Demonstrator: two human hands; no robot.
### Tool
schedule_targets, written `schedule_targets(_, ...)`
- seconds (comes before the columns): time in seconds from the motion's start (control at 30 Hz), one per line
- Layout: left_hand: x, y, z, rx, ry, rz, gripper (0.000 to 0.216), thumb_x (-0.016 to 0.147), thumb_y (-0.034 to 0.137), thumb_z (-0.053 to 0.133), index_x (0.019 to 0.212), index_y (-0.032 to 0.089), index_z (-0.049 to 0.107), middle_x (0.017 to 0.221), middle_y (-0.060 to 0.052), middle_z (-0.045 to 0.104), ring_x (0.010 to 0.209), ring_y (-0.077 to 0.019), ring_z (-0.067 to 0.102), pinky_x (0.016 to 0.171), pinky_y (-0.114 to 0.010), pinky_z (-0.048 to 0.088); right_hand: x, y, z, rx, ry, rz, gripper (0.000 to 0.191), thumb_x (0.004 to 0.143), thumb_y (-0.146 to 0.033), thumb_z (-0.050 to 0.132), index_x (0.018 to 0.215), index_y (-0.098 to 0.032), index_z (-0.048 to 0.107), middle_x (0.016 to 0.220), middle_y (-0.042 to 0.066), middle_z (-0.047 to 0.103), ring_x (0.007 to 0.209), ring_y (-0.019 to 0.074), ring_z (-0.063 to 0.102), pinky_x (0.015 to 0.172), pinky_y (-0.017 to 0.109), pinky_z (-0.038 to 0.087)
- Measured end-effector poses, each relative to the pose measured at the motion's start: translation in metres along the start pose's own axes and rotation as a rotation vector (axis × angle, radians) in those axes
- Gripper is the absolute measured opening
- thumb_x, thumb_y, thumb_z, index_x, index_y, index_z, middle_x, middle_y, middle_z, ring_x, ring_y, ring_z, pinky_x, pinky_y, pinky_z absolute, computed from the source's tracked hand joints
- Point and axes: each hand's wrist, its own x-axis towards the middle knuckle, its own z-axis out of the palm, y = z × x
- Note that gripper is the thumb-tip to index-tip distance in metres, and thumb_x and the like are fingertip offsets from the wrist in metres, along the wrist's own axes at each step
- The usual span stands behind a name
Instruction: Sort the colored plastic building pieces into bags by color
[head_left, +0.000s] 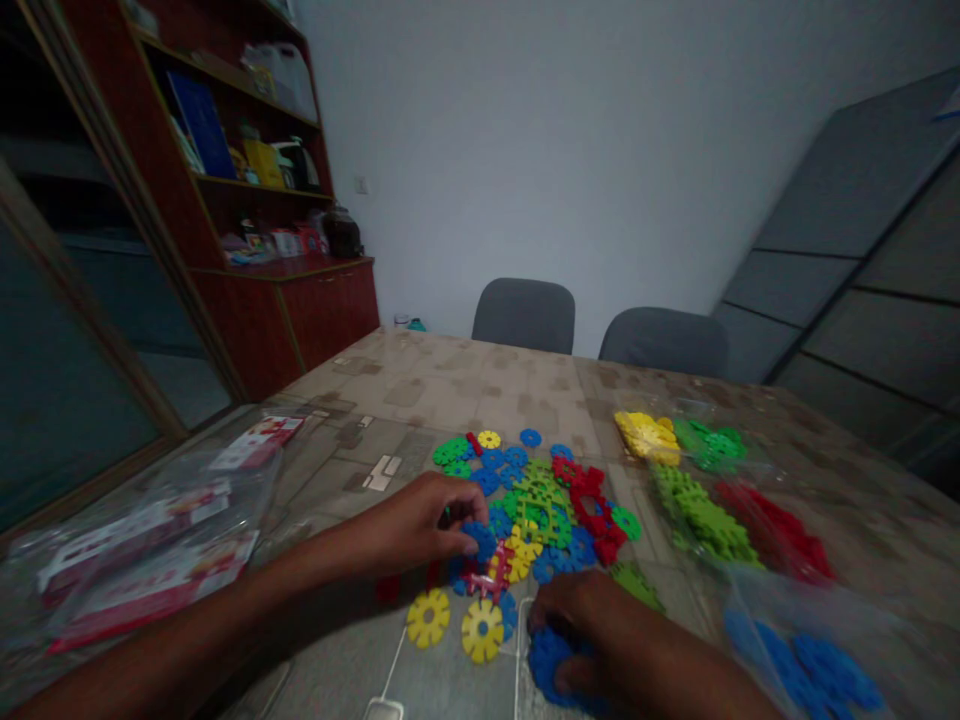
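Note:
A loose pile of flat plastic snowflake pieces [536, 500] in blue, green, red and yellow lies on the table in front of me. My left hand [420, 525] rests on the pile's near left edge, its fingers curled down onto blue pieces [480, 540]. My right hand [592, 630] lies close to me with fingers bent over a clump of blue pieces [547, 660], thumb pressed on them. Two yellow round pieces [456, 625] sit between my hands, beside a small red piece [487, 580].
A clear bag with printed red and white cards [150, 560] lies at the left. Clear bags of sorted yellow, green, red and blue pieces [712, 500] lie at the right. Two grey chairs [525, 315] stand behind the table, a wooden cabinet [285, 300] at the left.

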Motion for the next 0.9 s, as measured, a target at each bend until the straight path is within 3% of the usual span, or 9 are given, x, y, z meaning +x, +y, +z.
schedule_targets(0.13,-0.006,0.008,0.015,-0.105,-0.136,0.006,0.012,0.077,0.021,0.071,0.089,0.020,0.067,0.076,0.004,0.057,0.069,-0.0136,0.052,0.059,-0.023,0.035,0.006,0.006,0.010,-0.076,0.096,-0.058,0.043,0.071,-0.010,0.071,0.112,-0.023,0.067,0.114,0.003,0.067,0.099,0.0210,0.058,0.085,0.031,0.041)
schedule_targets(0.3,-0.011,0.015,0.023,-0.121,-0.169,0.002,0.018,0.075,0.012,0.072,0.090,0.022,0.067,0.078,0.005,0.057,0.070,-0.0124,0.052,0.060,-0.021,0.035,0.005,-0.003,0.004,-0.169,0.066,0.126,0.037,0.068,-0.017,0.079,0.103,-0.020,0.067,0.105,0.005,0.068,0.092,0.0227,0.058,0.075,0.031,0.038)
schedule_targets(0.47,-0.014,0.019,0.031,-0.110,-0.206,0.002,0.017,0.075,0.011,0.072,0.086,0.022,0.064,0.078,0.006,0.057,0.071,-0.0129,0.052,0.060,-0.022,0.034,0.006,-0.006,0.003,-0.071,0.061,0.084,0.034,0.063,-0.016,0.080,0.094,-0.022,0.066,0.095,-0.002,0.066,0.086,0.0190,0.056,0.067,0.026,0.033)
schedule_targets(0.7,-0.013,0.013,0.048,-0.112,-0.123,-0.008,0.017,0.073,0.009,0.071,0.078,0.020,0.059,0.072,0.007,0.055,0.067,-0.0115,0.050,0.056,-0.022,0.031,0.029,-0.007,0.012,0.225,0.213,-0.110,0.026,0.063,-0.005,0.068,0.082,-0.019,0.059,0.078,-0.006,0.060,0.074,0.0135,0.054,0.063,0.023,0.032)
schedule_targets(0.9,-0.010,0.007,0.061,-0.049,-0.002,-0.074,0.015,0.074,0.011,0.069,0.078,0.019,0.056,0.076,0.005,0.058,0.068,-0.0127,0.051,0.057,-0.021,0.031,0.040,0.003,0.026,0.329,0.269,-0.172,0.009,0.086,-0.024,0.058,0.093,-0.018,0.060,0.088,0.003,0.066,0.080,0.0185,0.057,0.069,0.027,0.039)
